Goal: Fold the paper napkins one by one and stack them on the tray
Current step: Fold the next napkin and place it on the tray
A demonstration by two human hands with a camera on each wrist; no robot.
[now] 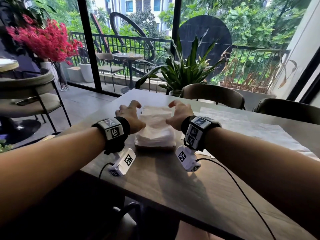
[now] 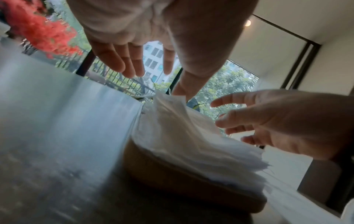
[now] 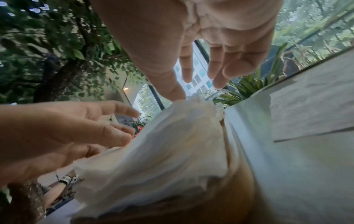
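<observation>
A tall stack of folded white napkins [image 1: 155, 130] sits on a brown tray [image 1: 155, 148] in the middle of the table. My left hand [image 1: 131, 116] hovers at the stack's left side and my right hand [image 1: 178, 115] at its right side. Both have their fingers spread and relaxed, holding nothing. In the left wrist view my left thumb [image 2: 182, 91] touches the raised edge of the top napkin [image 2: 172, 121], and the right thumb [image 3: 168, 91] meets the same napkin [image 3: 182, 136] in the right wrist view. The tray's rim [image 2: 182, 178] shows under the stack.
Unfolded white napkins [image 1: 242, 125] lie flat on the table to the right of the tray. Two chairs [image 1: 213, 94] stand at the far side with a potted plant [image 1: 183, 70] behind. Cables [image 1: 233, 179] run from the wrist units across the near table.
</observation>
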